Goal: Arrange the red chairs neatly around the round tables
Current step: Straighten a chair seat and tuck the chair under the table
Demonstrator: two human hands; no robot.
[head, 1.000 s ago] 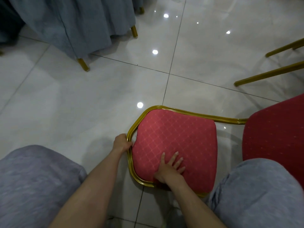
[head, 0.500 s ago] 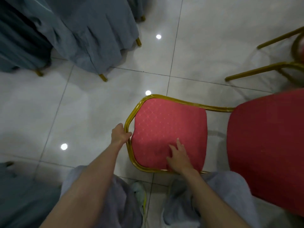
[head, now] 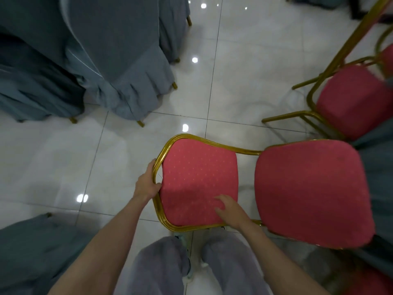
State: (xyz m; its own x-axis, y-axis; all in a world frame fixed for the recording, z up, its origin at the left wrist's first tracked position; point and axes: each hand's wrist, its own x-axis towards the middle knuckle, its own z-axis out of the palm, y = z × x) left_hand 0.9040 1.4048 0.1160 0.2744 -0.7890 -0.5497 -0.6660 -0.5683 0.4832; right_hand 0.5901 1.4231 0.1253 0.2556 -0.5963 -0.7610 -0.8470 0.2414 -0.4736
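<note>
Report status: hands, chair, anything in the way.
Left hand grips red chair by gold frame; right hand rests on its backrest pad. Second red chair close on right. Grey-covered chairs ahead left.

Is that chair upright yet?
No, the chair looks tipped back: backrest pad faces up beside the seat, left hand gripping the gold frame.

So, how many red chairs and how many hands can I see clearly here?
Red chairs: 2, the held red chair and the far red chair
Hands: 2, left hand and right hand
Total: 4
The red blur at bottom right is uncounted.
</note>
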